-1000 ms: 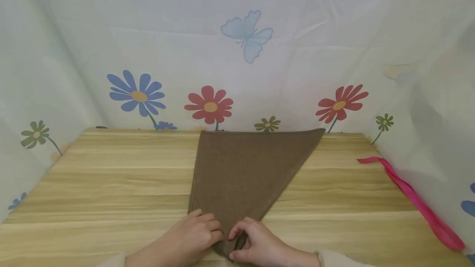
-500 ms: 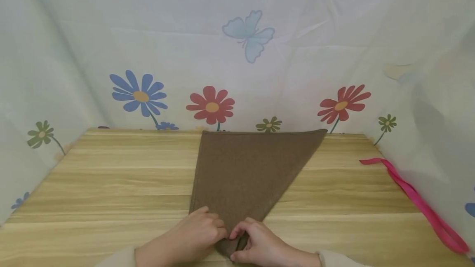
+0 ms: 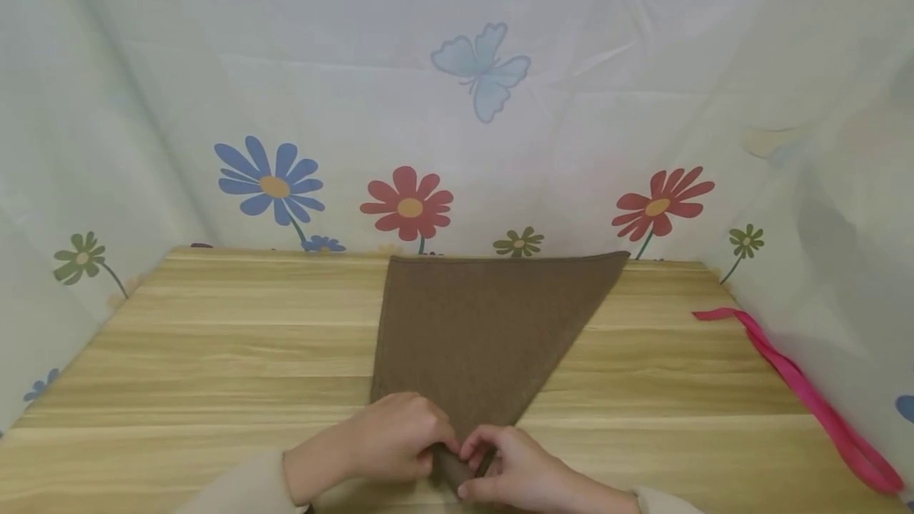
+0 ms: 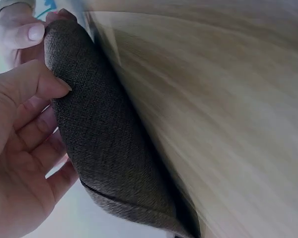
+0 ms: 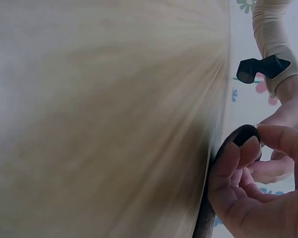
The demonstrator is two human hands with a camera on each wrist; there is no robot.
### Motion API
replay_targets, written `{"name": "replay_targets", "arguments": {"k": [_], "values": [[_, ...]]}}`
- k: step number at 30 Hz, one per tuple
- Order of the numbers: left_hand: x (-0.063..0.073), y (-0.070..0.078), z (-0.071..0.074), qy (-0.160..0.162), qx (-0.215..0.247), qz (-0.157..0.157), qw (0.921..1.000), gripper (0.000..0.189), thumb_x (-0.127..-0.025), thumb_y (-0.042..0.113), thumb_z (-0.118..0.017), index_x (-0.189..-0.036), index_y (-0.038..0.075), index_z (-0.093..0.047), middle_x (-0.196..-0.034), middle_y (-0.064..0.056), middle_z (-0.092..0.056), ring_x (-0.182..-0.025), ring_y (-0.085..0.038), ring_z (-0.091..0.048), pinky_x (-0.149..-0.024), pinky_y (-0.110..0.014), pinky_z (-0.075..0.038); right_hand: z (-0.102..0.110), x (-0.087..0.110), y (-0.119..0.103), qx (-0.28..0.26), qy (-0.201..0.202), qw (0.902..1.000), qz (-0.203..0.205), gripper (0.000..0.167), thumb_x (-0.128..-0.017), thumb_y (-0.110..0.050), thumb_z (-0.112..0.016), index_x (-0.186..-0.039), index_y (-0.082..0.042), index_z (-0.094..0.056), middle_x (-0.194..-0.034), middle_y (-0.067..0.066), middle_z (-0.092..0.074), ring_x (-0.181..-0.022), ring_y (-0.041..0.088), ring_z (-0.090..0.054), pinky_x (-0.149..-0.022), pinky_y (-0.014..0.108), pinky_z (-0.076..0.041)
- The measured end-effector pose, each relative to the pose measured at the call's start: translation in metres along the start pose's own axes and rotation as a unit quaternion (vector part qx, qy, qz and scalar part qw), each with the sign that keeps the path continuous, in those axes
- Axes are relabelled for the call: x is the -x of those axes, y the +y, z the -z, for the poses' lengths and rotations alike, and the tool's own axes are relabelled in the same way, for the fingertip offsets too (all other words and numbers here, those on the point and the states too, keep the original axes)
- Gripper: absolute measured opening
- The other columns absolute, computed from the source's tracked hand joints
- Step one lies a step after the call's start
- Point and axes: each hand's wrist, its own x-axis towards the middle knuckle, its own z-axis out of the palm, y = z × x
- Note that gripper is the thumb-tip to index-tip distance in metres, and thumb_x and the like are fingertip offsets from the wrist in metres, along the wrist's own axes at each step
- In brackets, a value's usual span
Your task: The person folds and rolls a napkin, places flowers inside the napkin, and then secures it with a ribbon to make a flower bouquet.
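Observation:
A dark brown cloth [image 3: 485, 331] lies on the table, straight along its far side and slanting on the right, narrowing toward me. Its near end is turned up into a thick roll [image 4: 99, 119], with a stitched hem showing in the left wrist view. My left hand [image 3: 389, 435] grips the left part of this roll, thumb pressed on the fabric. Close beside it, my right hand [image 3: 524, 470] pinches the other end between thumb and fingers. In the right wrist view that rolled end [image 5: 236, 139] sits between the right thumb and fingertips.
A pink ribbon [image 3: 807, 395] lies along the right edge of the wood-patterned table [image 3: 236, 355]. White curtains [image 3: 321, 62] printed with flowers and a butterfly hang behind and at both sides. A black device [image 5: 263, 68] is strapped to the left wrist.
My left hand has shifted right and turned over the near end, closer to the right hand. The near end now shows as a raised roll between them. The ribbon lies as before.

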Motion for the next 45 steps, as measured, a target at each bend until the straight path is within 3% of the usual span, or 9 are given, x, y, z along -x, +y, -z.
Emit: {"name": "replay_targets", "arguments": {"k": [7,14,19,22,25,29,37,45], "values": [[-0.007,-0.003,-0.002,-0.021,0.066,0.024,0.9973,0.03,-0.065,-0.003,-0.061,-0.088,0.015,-0.067,-0.078,0.013,-0.064,-0.051,0.005,-0.031,-0.053,-0.005,-0.034,0.002,0.005,0.002,-0.053,-0.005,0.9985,-0.014,0.022,-0.077,-0.008,-0.069,-0.093,-0.002,-0.055,-0.081,0.002,-0.054,-0.051,0.004,-0.049,-0.043,0.015,-0.04],[-0.014,-0.007,-0.005,-0.028,0.092,0.049,0.9941,0.024,-0.069,-0.003,-0.06,-0.088,0.012,-0.061,-0.056,0.015,-0.04,-0.046,0.005,-0.026,-0.045,-0.007,-0.03,0.005,0.005,0.005,-0.035,0.015,0.9991,-0.019,0.023,-0.079,-0.01,-0.067,-0.097,-0.002,-0.054,-0.083,0.003,-0.056,-0.047,0.006,-0.048,-0.043,0.016,-0.04],[-0.023,-0.011,-0.008,-0.042,0.091,0.073,0.9922,0.021,-0.071,0.0,-0.061,-0.088,0.013,-0.061,-0.06,0.015,-0.044,-0.047,0.003,-0.03,-0.045,-0.01,-0.031,0.01,0.005,0.006,-0.028,0.03,0.9988,-0.026,0.028,-0.08,-0.011,-0.067,-0.102,-0.003,-0.052,-0.088,0.004,-0.054,-0.049,0.008,-0.048,-0.045,0.018,-0.041],[-0.027,-0.013,-0.01,-0.034,0.057,0.068,0.9955,0.021,-0.071,0.002,-0.063,-0.088,0.015,-0.061,-0.07,0.014,-0.052,-0.055,0.002,-0.037,-0.052,-0.012,-0.036,0.012,0.006,0.007,-0.011,0.038,0.999,-0.021,0.03,-0.08,-0.012,-0.067,-0.103,-0.003,-0.051,-0.088,0.004,-0.054,-0.048,0.006,-0.048,-0.045,0.017,-0.041],[-0.027,-0.01,-0.012,-0.005,-0.019,0.045,0.9988,0.02,-0.07,0.005,-0.065,-0.086,0.017,-0.061,-0.08,0.011,-0.056,-0.068,-0.001,-0.046,-0.06,-0.016,-0.041,0.014,0.006,0.008,-0.002,0.045,0.9988,-0.018,0.029,-0.08,-0.012,-0.067,-0.102,-0.002,-0.051,-0.086,0.004,-0.054,-0.048,0.005,-0.048,-0.044,0.017,-0.041],[-0.021,-0.003,-0.013,0.046,-0.106,0.007,0.9933,0.018,-0.072,0.008,-0.067,-0.085,0.018,-0.063,-0.086,0.008,-0.058,-0.08,-0.006,-0.051,-0.066,-0.019,-0.044,0.015,0.006,0.009,0.005,0.054,0.9985,-0.013,0.029,-0.079,-0.012,-0.067,-0.101,-0.002,-0.052,-0.084,0.004,-0.053,-0.048,0.005,-0.047,-0.043,0.017,-0.04],[-0.002,0.008,-0.014,0.065,-0.101,-0.036,0.992,0.021,-0.076,0.009,-0.067,-0.097,0.014,-0.067,-0.1,0.003,-0.061,-0.093,-0.008,-0.054,-0.078,-0.02,-0.046,0.018,0.007,0.012,0.0,0.049,0.9988,-0.012,0.029,-0.08,-0.011,-0.066,-0.102,-0.001,-0.051,-0.085,0.005,-0.051,-0.049,0.005,-0.048,-0.044,0.017,-0.041],[0.0,0.009,-0.015,0.052,-0.123,-0.045,0.99,0.024,-0.078,0.01,-0.067,-0.102,0.012,-0.067,-0.104,0.001,-0.062,-0.097,-0.01,-0.055,-0.081,-0.021,-0.046,0.018,0.009,0.012,0.009,0.048,0.9988,-0.004,0.028,-0.082,-0.011,-0.065,-0.104,-0.001,-0.05,-0.086,0.005,-0.051,-0.048,0.004,-0.047,-0.045,0.017,-0.042]]}}
